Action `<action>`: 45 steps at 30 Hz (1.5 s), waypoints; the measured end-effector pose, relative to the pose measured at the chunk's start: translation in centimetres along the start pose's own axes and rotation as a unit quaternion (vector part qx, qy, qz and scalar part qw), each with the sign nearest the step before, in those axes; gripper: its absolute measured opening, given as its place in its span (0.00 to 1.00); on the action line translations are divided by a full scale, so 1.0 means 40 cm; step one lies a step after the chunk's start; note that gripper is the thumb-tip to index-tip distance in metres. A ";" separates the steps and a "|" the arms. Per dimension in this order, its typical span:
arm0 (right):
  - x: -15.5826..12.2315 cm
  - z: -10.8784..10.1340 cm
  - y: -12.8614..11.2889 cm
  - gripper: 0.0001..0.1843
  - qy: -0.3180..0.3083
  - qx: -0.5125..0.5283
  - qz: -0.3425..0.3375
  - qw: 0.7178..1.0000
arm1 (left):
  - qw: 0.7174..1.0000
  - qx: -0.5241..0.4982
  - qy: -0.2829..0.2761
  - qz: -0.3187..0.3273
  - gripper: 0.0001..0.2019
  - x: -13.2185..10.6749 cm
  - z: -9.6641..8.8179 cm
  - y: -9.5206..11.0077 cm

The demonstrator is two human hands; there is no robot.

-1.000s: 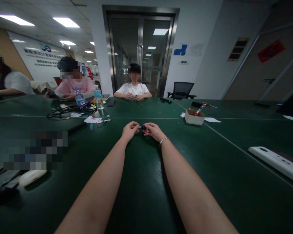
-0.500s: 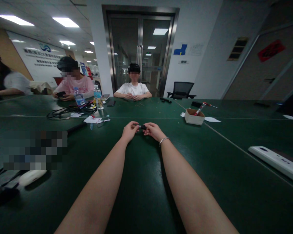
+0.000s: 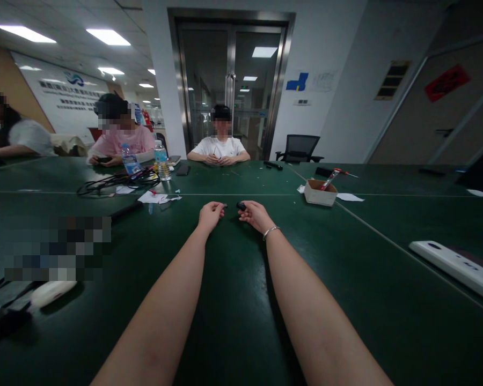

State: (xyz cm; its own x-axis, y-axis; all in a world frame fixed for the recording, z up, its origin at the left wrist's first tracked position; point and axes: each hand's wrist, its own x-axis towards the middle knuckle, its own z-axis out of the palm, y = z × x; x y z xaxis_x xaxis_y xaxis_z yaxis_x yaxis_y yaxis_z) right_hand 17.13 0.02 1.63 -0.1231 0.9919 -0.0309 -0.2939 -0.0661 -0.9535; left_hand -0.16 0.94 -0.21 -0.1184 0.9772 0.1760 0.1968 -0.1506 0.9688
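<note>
Both my arms stretch forward over the dark green table [image 3: 233, 300]. My left hand [image 3: 210, 213] is curled closed, pinching a tiny dark piece [image 3: 224, 205] at its fingertips. My right hand [image 3: 256, 215], with a silver bracelet on its wrist, is closed on a small black part [image 3: 241, 206]. A short gap separates the two hands and the two pieces. Both parts are too small to make out further.
A small cardboard box [image 3: 320, 192] with a red-handled tool stands at the right. A white flat device [image 3: 454, 267] lies far right. Cables [image 3: 112, 182], water bottles [image 3: 161, 161] and paper scraps lie at the left. Three people sit across and to the left of the table.
My hands were joined on one small black object; now they have drawn apart, each keeping a piece. The person in pink lowered a phone.
</note>
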 end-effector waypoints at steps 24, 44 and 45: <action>0.004 -0.011 0.017 0.08 -0.072 -0.015 -0.009 0.997 | 0.995 0.088 -0.042 0.022 0.15 -0.020 0.005 0.006; 0.007 -0.009 0.016 0.05 -0.060 -0.005 0.008 0.998 | 0.989 0.027 -0.081 0.121 0.13 -0.025 0.005 -0.001; 0.007 -0.009 0.016 0.05 -0.059 -0.003 0.008 0.998 | 0.990 0.025 -0.080 0.111 0.14 -0.026 0.007 0.000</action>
State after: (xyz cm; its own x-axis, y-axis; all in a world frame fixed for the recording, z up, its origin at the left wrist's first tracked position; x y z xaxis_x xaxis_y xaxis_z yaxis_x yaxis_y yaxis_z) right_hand 17.24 0.29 0.88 -0.2384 0.9711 -0.0111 -0.2845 -0.0807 -0.9553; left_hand 0.22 -0.02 -0.46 0.0891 0.9323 0.3507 0.2482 -0.3617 0.8986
